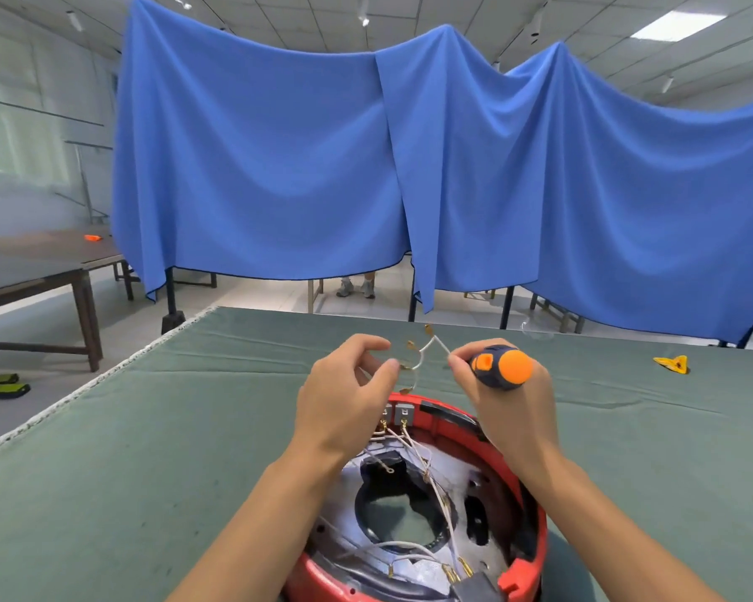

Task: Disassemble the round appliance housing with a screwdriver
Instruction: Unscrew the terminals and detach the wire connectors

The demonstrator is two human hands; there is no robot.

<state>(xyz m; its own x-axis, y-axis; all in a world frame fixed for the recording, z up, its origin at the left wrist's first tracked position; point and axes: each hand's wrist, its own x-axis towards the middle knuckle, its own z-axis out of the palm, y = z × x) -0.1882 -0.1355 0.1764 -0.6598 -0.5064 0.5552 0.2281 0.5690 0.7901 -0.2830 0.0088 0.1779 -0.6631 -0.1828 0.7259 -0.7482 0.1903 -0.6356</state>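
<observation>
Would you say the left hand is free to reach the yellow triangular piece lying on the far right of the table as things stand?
Probably not easily: the left hand pinches the white wires, and the right hand, holding the screwdriver, lies between it and the yellow piece.

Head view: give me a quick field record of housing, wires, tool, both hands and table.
housing: round red housing, open side up, wiring exposed
wires: white wire bundle with brass terminals, lifted above the housing
left hand: left hand pinches the bundle
right hand: right hand holds the screwdriver and pinches the bundle
table: green cloth
also: yellow piece, far right
</observation>
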